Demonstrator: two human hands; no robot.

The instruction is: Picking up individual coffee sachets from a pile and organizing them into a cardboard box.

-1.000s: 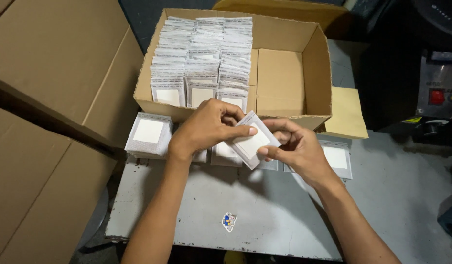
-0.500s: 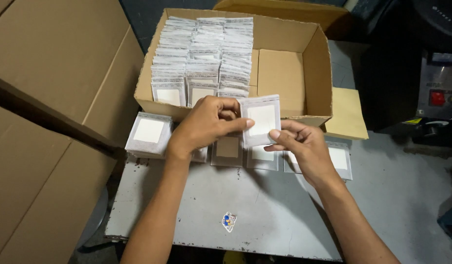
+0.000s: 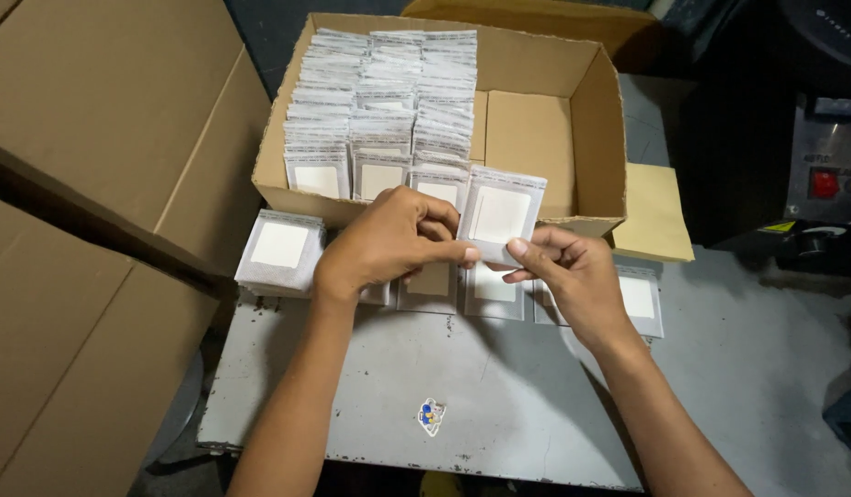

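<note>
My left hand point(image 3: 389, 244) and my right hand point(image 3: 568, 276) together pinch the lower edge of a small grey pouch point(image 3: 501, 213) with a white square inside, held upright just in front of an open cardboard box point(image 3: 591, 120). Rows of the same pouches point(image 3: 379, 101) fill the box's left part, standing on edge. More pouches lie flat in a row on the grey metal table point(image 3: 481, 396) under my hands: a stack point(image 3: 280, 250) at the left, one point(image 3: 639, 296) at the right, others between.
Large flattened cardboard sheets point(image 3: 85, 184) lean at the left. A brown envelope-like card point(image 3: 654, 213) lies right of the box. A dark machine with a red button point(image 3: 823, 182) stands at far right. A small sticker point(image 3: 431, 416) sits on the table.
The pouch lay tilted and low between my hands; it has been turned upright and raised toward the box's front edge, both hands staying on it.
</note>
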